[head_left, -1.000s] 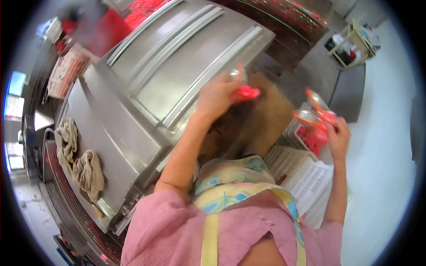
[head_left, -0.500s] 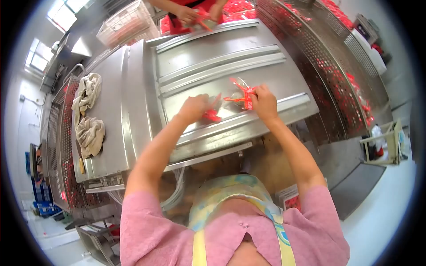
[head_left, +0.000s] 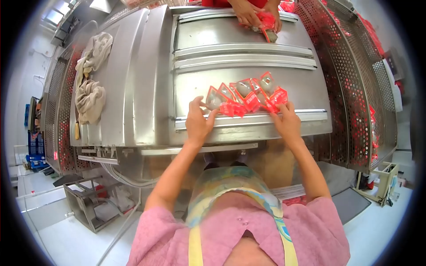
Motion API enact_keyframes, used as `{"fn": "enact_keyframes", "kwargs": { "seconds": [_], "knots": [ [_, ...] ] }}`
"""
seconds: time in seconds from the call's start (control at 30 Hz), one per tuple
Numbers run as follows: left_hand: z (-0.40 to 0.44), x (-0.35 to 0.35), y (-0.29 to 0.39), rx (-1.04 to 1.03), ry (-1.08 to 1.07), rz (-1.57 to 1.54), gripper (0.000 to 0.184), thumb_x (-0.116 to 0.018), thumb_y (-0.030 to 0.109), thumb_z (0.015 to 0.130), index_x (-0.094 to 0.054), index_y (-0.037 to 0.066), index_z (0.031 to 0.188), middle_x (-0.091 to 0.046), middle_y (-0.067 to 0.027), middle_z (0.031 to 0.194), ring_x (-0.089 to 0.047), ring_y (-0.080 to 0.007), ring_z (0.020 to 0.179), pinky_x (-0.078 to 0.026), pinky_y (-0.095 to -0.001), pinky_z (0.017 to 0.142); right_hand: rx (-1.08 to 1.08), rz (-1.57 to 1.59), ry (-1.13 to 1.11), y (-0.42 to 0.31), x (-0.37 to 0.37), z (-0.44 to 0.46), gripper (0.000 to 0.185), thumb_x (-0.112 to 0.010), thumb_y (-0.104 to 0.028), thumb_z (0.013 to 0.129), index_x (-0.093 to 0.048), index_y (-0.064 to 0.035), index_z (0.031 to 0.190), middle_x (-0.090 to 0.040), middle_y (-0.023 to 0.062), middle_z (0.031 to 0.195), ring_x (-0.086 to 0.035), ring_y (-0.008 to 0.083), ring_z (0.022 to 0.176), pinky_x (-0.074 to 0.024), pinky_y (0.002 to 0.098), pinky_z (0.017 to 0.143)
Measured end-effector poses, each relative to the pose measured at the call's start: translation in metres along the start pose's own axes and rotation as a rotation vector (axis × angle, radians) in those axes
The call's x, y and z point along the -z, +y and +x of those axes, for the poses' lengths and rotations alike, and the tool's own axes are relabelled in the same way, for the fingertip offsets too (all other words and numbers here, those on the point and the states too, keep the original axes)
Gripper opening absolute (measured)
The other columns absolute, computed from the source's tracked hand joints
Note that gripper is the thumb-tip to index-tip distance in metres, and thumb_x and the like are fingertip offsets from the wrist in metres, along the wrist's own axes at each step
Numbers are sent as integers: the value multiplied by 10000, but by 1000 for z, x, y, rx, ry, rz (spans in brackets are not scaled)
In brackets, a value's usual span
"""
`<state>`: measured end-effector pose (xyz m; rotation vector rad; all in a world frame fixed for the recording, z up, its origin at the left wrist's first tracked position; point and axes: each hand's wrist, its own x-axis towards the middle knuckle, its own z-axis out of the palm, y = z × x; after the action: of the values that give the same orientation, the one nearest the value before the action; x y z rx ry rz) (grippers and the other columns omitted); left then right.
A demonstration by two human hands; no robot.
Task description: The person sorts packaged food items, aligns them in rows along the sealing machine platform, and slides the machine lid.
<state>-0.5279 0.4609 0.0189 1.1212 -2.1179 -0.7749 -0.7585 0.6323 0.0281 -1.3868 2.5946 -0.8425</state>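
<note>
a row of packs point(head_left: 251, 102) is laid on the machine point(head_left: 195, 84), close to its near edge, right by the near rail point(head_left: 248, 120). most red ends are turned toward that rail, probably so it can be used as a guide. the row's left end is framed by the left hand point(head_left: 200, 123), thumb and fingers parted, nothing seen pinched. the right end is met by the right hand point(head_left: 286, 123), fingers bent; whether a red tip is gripped or just touched can't be told. seems the row is bracketed so it's held together. at the far edge, a pack point(head_left: 268, 26) is held in a co-worker's hands point(head_left: 246, 12). cloths point(head_left: 91, 101) are heaped along the left edge.
</note>
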Motion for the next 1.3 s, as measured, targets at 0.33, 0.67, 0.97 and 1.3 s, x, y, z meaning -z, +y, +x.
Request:
{"fn": "enact_keyframes", "kwargs": {
  "seconds": [0.33,0.67,0.97,1.3],
  "knots": [
    [23,-10,3,1182,-490,-1036,323,-505,174,955,-478,-38,1197,-633,-127,1074,-656,-194,857,-381,-189,436,-17,-22,-49,-82,34,36,283,-679,-233,809,-656,-61,1032,-651,151,847,-632,311,779,-491,391,667],
    [40,-11,-31,1420,-412,-1320,145,-532,233,947,-536,98,893,-582,2,743,-562,-102,576,-391,-166,417,-229,225,-849,-100,-89,114,225,-672,-226,786,-658,-2,803,-629,98,605,-573,188,515,-449,314,464],
    [83,44,-67,1303,-766,-995,104,-683,176,854,-643,97,909,-595,25,729,-567,-45,597,-385,-111,406,-853,863,-1058,-132,-98,100,141,-656,-164,836,-647,-25,853,-662,38,729,-539,65,524,-334,177,401],
    [77,63,-77,230,-679,401,268,-704,235,766,-564,36,878,-647,-176,853,-620,-354,851,-478,-447,732,-171,231,-536,-146,-138,62,225,-681,-234,795,-629,-24,733,-626,68,653,-585,166,578,-443,329,546]
  ]
}}
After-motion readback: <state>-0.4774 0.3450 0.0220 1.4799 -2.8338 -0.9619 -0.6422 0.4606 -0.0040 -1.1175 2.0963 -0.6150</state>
